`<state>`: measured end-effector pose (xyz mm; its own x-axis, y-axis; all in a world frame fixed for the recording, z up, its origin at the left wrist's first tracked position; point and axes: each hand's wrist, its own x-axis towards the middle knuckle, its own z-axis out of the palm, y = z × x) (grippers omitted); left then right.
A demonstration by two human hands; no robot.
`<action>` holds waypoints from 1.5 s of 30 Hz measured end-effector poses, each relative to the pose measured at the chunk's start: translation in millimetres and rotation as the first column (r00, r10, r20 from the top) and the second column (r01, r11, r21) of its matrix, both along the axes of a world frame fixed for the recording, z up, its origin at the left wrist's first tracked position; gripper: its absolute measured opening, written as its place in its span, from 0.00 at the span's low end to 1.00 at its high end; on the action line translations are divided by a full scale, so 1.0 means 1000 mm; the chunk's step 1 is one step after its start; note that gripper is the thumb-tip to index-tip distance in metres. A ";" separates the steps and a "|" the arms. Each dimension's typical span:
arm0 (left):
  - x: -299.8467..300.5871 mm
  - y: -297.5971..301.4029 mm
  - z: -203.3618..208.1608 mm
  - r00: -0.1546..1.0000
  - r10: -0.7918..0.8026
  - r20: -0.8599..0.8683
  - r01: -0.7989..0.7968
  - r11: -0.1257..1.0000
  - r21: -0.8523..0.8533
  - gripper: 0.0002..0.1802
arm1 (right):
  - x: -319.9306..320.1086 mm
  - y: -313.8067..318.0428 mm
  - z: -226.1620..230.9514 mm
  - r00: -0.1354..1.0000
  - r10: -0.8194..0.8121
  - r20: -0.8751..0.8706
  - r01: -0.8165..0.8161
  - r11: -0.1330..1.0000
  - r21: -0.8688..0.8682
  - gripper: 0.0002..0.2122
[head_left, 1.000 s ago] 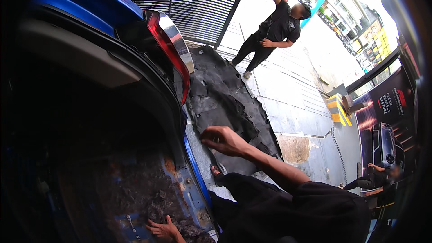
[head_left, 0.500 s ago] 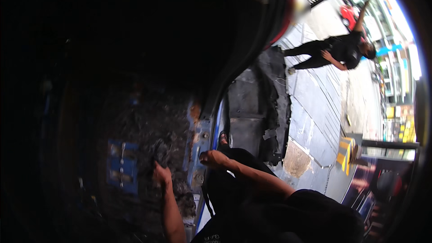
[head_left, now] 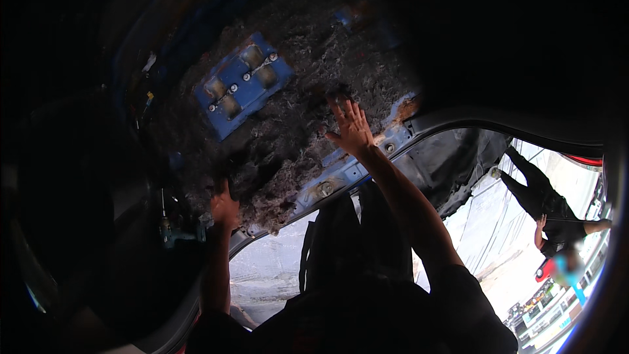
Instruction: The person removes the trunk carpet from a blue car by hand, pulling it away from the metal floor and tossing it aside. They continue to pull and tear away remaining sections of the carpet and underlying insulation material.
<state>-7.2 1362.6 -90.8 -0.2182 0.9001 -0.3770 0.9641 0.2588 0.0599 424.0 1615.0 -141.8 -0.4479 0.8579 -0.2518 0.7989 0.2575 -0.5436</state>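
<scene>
Dark grey fibrous felt padding [head_left: 308, 78] covers the floor inside a vehicle. My right hand [head_left: 352, 128] lies flat on it near the sill, fingers spread, holding nothing. Lower left, my left hand [head_left: 225, 206] touches the padding's near edge; its fingers point forward, partly lost in shadow, and nothing shows in them. Between the hands the felt is rumpled, and a loose tuft [head_left: 272, 206] hangs over the sill. A blue metal panel [head_left: 246, 85] with several bolts shows through an opening in the felt, beyond my hands.
The metal sill [head_left: 327, 187], rusty toward its right end, runs along the near side. A power drill [head_left: 177, 233] stands left of my left hand. Black sheeting [head_left: 445, 160] lies outside on the paving, and a person in dark clothes [head_left: 547, 206] stands farther right.
My view has turned and leaned farther into the vehicle. My right hand has moved from the sill onto the felt, opening from a closed shape. My left hand is now at the felt's near edge.
</scene>
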 end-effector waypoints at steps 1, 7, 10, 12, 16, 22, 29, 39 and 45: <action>-0.016 -0.003 0.003 1.000 -0.006 -0.014 0.006 0.999 -0.036 0.48 | -0.011 -0.003 -0.006 0.998 0.062 0.018 -0.064 0.994 0.086 0.47; -0.005 0.037 0.051 0.966 0.252 0.058 -0.242 0.960 -0.139 0.60 | -0.051 -0.048 -0.033 0.995 0.101 0.011 -0.099 0.989 -0.106 0.28; 0.056 0.100 0.050 0.949 0.023 0.316 -0.061 0.992 0.111 0.54 | -0.065 -0.062 -0.017 0.976 0.129 -0.175 -0.159 0.972 -0.170 0.25; 0.101 0.147 0.028 0.872 -0.056 0.486 -0.044 0.980 0.192 0.46 | -0.076 -0.050 -0.002 0.919 0.248 -0.307 -0.327 0.913 -0.243 0.26; 0.159 0.229 -0.033 0.862 -0.170 0.477 -0.006 0.939 0.344 0.41 | -0.085 0.024 0.001 0.972 0.171 -0.161 -0.189 0.976 -0.106 0.33; 0.203 0.239 -0.083 0.957 -0.089 0.275 -0.004 0.948 0.319 0.32 | -0.082 0.063 -0.038 0.971 0.236 0.023 -0.237 0.959 0.156 0.32; 0.209 0.209 -0.079 0.920 -0.121 0.373 -0.008 0.945 0.326 0.24 | -0.072 0.011 -0.047 0.971 0.206 -0.122 -0.172 0.955 0.242 0.18; 0.212 0.140 -0.050 0.934 -0.125 0.335 0.130 0.991 0.009 0.36 | -0.048 -0.061 -0.025 0.953 0.271 -0.134 -0.263 0.962 0.075 0.16; 0.215 0.119 -0.015 0.914 -0.101 0.392 0.060 0.992 0.115 0.48 | -0.022 -0.074 -0.015 0.938 0.192 -0.288 -0.210 0.977 -0.031 0.39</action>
